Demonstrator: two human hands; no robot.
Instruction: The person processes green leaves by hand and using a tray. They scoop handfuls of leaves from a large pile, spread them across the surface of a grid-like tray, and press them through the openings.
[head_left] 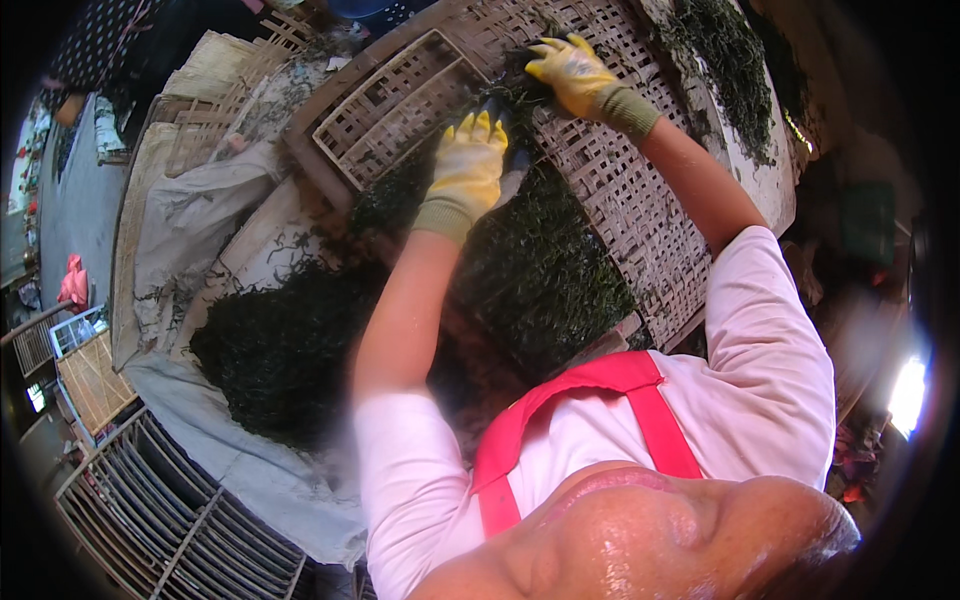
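Note:
I wear yellow-and-pale work gloves with green cuffs on both hands. My left hand [467, 170] lies with its fingers stretched out over dark green, tea-like leaves [545, 265], close to the corner of a slatted wooden frame [345, 165]. Dark blue patches show beside its fingers and palm; what they belong to, I cannot make out. Farther off and to the right, my right hand [577, 78] is over a woven bamboo tray [625, 190], fingers apart. Its fingertips touch a small clump of leaves [515, 92], and their undersides are hidden.
A big dark heap of leaves [300, 345] lies on the left, bordered by pale cloth [235, 450]. More leaves [722, 60] rest on a board at the far right. Round-barred racking [180, 505] stands at the lower left, with a framed woven panel [100, 385] behind it.

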